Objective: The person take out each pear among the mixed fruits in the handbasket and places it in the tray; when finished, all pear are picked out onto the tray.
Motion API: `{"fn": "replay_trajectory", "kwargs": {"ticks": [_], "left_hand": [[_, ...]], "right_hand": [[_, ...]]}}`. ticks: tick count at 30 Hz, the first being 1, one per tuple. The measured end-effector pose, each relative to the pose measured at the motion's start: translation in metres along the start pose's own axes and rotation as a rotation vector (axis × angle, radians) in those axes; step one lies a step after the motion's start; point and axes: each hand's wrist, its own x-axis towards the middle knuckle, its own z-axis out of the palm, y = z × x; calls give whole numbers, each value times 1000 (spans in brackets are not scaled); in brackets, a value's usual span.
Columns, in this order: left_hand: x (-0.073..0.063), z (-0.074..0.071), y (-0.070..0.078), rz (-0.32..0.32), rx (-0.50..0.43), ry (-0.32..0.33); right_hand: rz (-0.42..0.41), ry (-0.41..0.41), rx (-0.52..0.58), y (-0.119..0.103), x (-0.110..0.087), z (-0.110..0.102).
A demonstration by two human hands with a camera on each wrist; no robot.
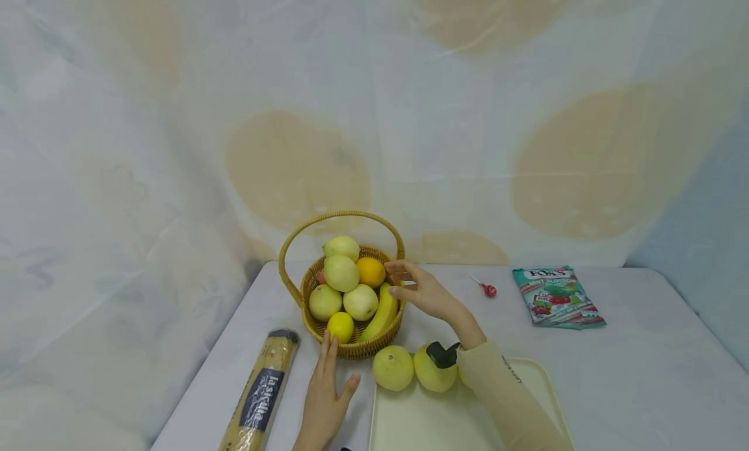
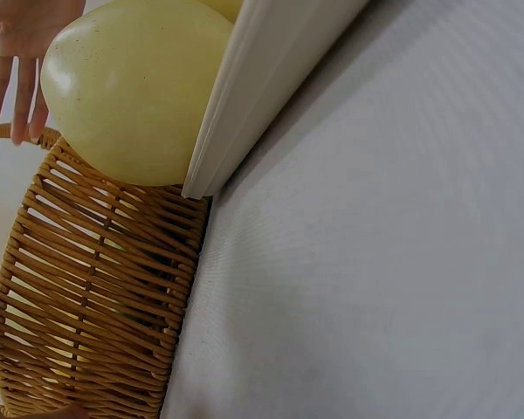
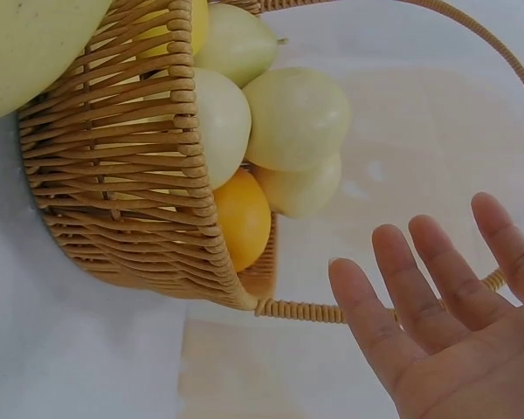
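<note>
A wicker basket point(image 1: 355, 352) with a tall handle holds a banana point(image 1: 383, 313), an orange point(image 1: 371, 271), a yellow lemon-like fruit point(image 1: 341, 326) and several pale green round fruits point(image 1: 341, 273). My left hand point(image 1: 323, 402) is at the basket's front, its extended fingertips right at the rim below the yellow fruit. To the right of the basket, my right hand point(image 1: 430, 296) reaches over with fingers spread beside the orange and banana. The right wrist view shows that hand point(image 3: 463, 340) with its palm bare and fingers overlapping the handle.
A cream tray point(image 1: 433, 422) in front carries large yellow-green fruits point(image 1: 393, 368), one with a dark leaf, partly under the right sleeve point(image 1: 509, 392). Packaged spaghetti point(image 1: 261, 392) lies left. A red lollipop point(image 1: 489, 290) and a Fox's candy bag point(image 1: 558, 297) lie toward the back right.
</note>
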Motion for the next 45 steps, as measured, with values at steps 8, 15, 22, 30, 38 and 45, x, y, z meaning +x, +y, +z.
{"fn": "replay_trajectory", "kwargs": {"ticks": [8,15,22,30,38,45], "left_hand": [[0,0,-1,-1,2,1],[0,1,-1,4,-3,3],[1,0,-1,5,-2,1],[1,1,-1,4,-4,-1],[1,0,-1,0,-3,-4],[-1,0,0,-5,-10,3]], "right_hand": [[-2,0,-8,-1,0,0],[7,-8,-12,-2,0,2],[-1,3,-19,-2,1,4],[-3,10,-27,-3,4,4],[-5,14,-46,-7,6,3],[7,0,-44,-9,8,4]]}}
